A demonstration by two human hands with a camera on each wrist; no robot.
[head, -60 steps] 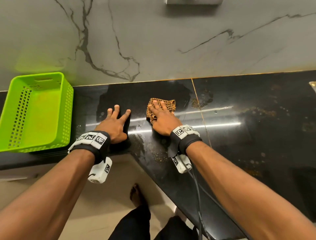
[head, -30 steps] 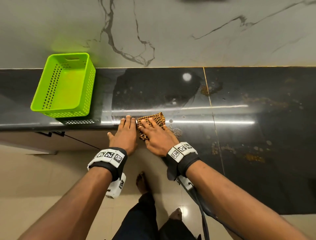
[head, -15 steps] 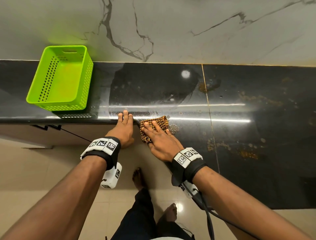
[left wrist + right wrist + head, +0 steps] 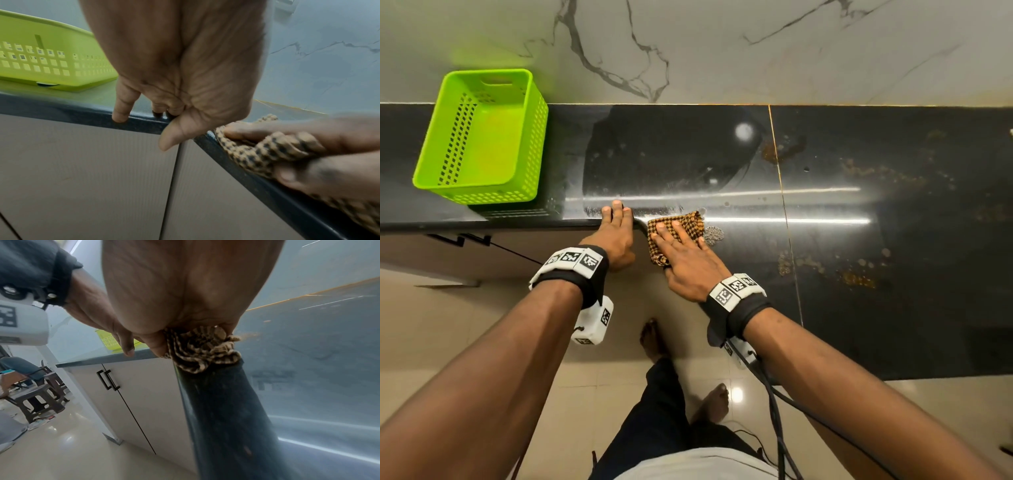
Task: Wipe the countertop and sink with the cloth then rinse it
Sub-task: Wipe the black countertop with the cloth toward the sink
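right hand [image 4: 690, 263]: fingers flat, pressing checked cloth [image 4: 675, 230] at tabletop [image 4: 859, 274] front edge | left hand [image 4: 617, 240]: fingers released, resting on edge just left of cloth | green basket [image 4: 482, 137] further left

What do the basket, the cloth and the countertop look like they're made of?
Basket: moulded plastic, by its glossy lime walls and punched grid holes.
Cloth: woven fabric, soft and checked, bunching into folds.
Countertop: probably polished dark stone; it mirrors the lights and shows a seam.
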